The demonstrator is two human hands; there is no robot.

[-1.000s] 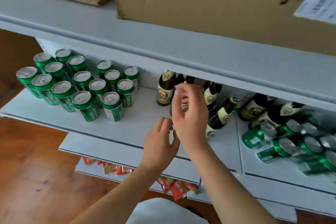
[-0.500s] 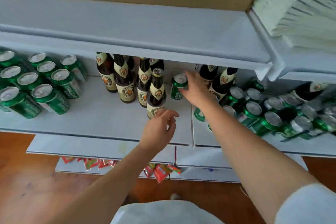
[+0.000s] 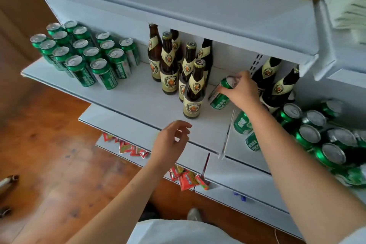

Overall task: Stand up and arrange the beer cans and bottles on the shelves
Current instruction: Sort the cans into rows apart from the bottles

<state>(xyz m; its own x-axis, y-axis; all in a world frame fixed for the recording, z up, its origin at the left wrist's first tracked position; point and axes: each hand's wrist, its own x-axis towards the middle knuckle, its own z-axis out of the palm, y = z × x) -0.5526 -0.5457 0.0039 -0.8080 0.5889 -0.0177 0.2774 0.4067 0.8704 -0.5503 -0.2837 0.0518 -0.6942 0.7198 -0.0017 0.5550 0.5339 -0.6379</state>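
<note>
Green can point(image 3: 220, 94) – tilted, silver top, right hand point(image 3: 242, 89) gripping, bottles point(image 3: 179, 69) upright

The light is soft and even, like daylight, with weak shadows under the upper shelf point(image 3: 198, 12). Can tops point(image 3: 309, 132) on the right shine with glare. Edges bend from the wide lens, and the corners are blurred.

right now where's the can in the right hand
In the head view the can sits tilted on the shelf, right of centre, gripped by the right hand, between the front bottle and the leaning bottles.
</note>
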